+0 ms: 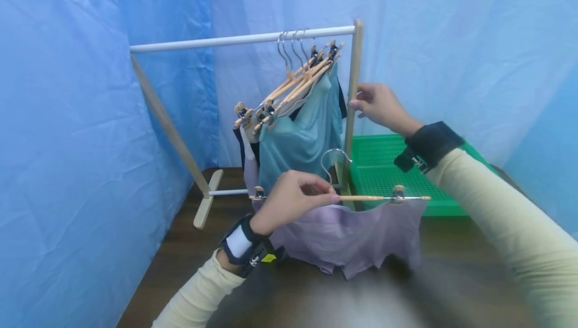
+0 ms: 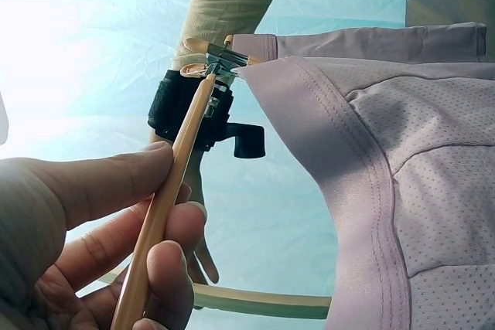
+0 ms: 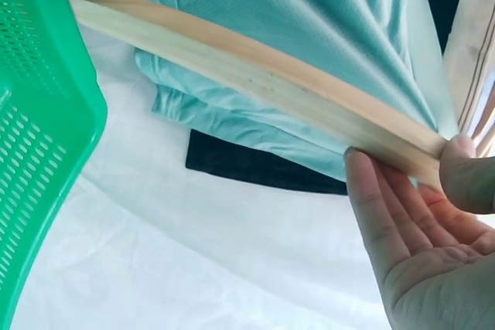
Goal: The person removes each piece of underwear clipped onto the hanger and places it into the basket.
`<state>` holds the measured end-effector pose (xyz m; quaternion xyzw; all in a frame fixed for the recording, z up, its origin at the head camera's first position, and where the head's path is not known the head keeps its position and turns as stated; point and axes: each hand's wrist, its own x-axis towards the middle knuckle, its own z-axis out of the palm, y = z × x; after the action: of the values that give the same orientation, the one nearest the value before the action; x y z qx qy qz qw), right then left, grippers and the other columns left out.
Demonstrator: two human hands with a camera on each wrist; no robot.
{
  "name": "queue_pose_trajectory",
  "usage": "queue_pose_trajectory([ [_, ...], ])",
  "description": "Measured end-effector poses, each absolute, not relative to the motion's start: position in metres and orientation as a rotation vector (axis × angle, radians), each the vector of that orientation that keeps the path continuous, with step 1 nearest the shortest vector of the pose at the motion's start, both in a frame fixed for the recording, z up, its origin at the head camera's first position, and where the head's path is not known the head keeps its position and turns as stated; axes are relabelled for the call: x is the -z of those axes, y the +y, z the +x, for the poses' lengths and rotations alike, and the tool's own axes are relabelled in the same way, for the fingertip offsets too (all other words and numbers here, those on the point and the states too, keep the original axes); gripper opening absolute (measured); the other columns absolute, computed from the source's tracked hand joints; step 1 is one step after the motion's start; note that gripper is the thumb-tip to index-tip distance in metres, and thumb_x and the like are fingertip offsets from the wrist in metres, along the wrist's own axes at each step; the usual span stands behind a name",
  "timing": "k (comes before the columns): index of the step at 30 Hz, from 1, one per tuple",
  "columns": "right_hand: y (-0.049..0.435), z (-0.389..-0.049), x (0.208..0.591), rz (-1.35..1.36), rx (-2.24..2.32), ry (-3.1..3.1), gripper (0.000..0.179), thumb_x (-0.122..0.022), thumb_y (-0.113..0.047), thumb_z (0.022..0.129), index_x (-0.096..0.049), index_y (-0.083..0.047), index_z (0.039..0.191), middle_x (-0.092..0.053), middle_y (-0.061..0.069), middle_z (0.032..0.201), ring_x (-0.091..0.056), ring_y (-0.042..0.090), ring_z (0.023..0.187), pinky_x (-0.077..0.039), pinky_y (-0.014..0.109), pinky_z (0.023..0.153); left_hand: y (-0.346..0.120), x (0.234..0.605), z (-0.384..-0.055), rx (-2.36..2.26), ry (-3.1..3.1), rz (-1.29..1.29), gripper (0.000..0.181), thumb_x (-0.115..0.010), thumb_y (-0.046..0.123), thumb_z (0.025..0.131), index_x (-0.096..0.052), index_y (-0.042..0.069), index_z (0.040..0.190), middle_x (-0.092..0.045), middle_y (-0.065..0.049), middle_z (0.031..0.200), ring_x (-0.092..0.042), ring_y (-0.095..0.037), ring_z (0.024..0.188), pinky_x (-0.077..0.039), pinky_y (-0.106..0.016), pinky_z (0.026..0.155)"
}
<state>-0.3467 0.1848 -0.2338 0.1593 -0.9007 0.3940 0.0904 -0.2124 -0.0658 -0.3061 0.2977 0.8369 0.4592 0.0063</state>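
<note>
My left hand [image 1: 289,198] pinches a wooden clip hanger [image 1: 366,198] near its middle, just below the metal hook. Lilac briefs or shorts [image 1: 347,232] hang from the clips, above the table; the left wrist view shows their stitched waistband [image 2: 309,129]. At the right end of a small clothes rack, my right hand [image 1: 385,107] holds the wooden post [image 1: 355,57] between thumb and fingers, as the right wrist view also shows. Several clip hangers crowd the white rail [image 1: 217,42] near that post. A teal garment [image 1: 298,150] faces me there, with dark and pale clothes partly hidden behind it.
A green perforated basket [image 1: 411,210] stands on the table behind and right of the post. The rack's left leg [image 1: 169,127] ends in a wooden foot [image 1: 208,200]. Blue and white sheets [image 1: 451,42] surround the dark table [image 1: 189,263].
</note>
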Motion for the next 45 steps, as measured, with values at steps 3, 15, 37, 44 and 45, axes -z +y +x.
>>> queue_pose_trajectory([
  [3,0.185,-0.349,0.23,0.491,-1.171,-2.706,0.034,-0.057,-0.013,0.105,-0.056,0.005,0.134,-0.065,0.029,0.128,-0.064,0.041,0.119,-0.059,0.047,0.093,-0.066,0.306,-0.213,-1.439,2.618,0.928,0.016,-0.08,0.027,0.089,-0.081,0.016,0.1,-0.076,0.004,0.085,-0.061,-0.016,0.076,-0.051,-0.026,0.065],
  [15,0.193,-0.314,0.194,0.573,-0.874,-2.878,0.051,-0.056,-0.036,0.105,-0.058,0.005,0.136,-0.064,0.03,0.13,-0.064,0.043,0.116,-0.053,0.057,0.097,-0.07,0.303,-0.217,-1.458,2.634,0.892,0.017,-0.08,0.027,0.09,-0.081,0.015,0.102,-0.076,0.004,0.087,-0.061,-0.016,0.078,-0.051,-0.027,0.067],
  [37,0.223,-0.194,0.245,0.7,-0.92,-2.717,0.033,-0.061,-0.028,0.103,-0.066,-0.015,0.134,-0.072,0.008,0.126,-0.068,0.019,0.117,-0.058,0.039,0.096,-0.075,0.303,-0.233,-1.519,2.65,0.885,0.016,-0.081,0.025,0.088,-0.081,0.014,0.099,-0.077,0.003,0.087,-0.062,-0.016,0.077,-0.051,-0.029,0.068],
  [44,0.227,-0.191,0.274,0.693,-1.055,-2.679,0.033,-0.063,-0.024,0.102,-0.065,-0.017,0.134,-0.073,0.006,0.123,-0.061,-0.012,0.107,-0.051,0.011,0.084,-0.074,0.304,-0.233,-1.522,2.652,0.879,0.016,-0.081,0.025,0.088,-0.081,0.014,0.099,-0.077,0.003,0.087,-0.062,-0.016,0.079,-0.051,-0.029,0.069],
  [45,0.226,-0.191,0.278,0.682,-1.071,-2.674,0.033,-0.064,-0.024,0.102,-0.065,-0.016,0.134,-0.074,0.006,0.122,-0.062,-0.01,0.106,-0.052,0.012,0.084,-0.074,0.304,-0.234,-1.523,2.65,0.879,0.015,-0.081,0.025,0.088,-0.081,0.014,0.099,-0.077,0.003,0.087,-0.062,-0.016,0.079,-0.051,-0.029,0.069],
])
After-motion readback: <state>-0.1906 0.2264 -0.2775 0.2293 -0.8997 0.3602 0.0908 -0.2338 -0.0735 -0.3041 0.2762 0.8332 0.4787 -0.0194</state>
